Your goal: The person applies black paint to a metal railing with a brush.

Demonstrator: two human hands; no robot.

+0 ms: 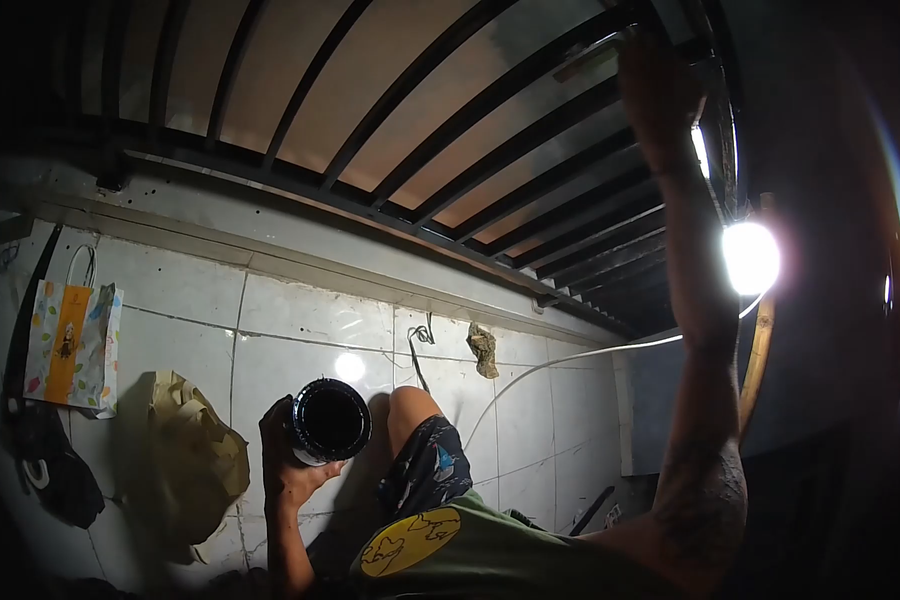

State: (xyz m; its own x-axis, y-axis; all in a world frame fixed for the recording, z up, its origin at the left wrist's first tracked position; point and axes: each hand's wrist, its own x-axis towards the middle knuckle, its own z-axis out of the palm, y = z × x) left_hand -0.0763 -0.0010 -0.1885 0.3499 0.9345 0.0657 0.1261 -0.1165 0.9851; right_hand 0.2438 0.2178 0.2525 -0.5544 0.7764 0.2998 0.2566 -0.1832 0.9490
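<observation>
My left hand (308, 480) is wrapped around the side of a paint can (332, 420), its open top facing me and dark inside. The can is held in front of the white tiled wall, near my knee. High at the upper right, my right hand (660, 100) is closed and raised to the black metal bars (450, 125). From it sticks out a flat, pale-edged thing that looks like a paintbrush (588, 58), lying against a bar. Shadow hides most of the fingers of my right hand.
A bright lamp (750, 258) with a white cable (590, 352) hangs beside my right arm, near a bamboo pole (758, 360). On the left hang a patterned paper bag (70, 345), a tan bag (195, 465) and a dark bag (60, 480). A ledge (250, 235) runs below the bars.
</observation>
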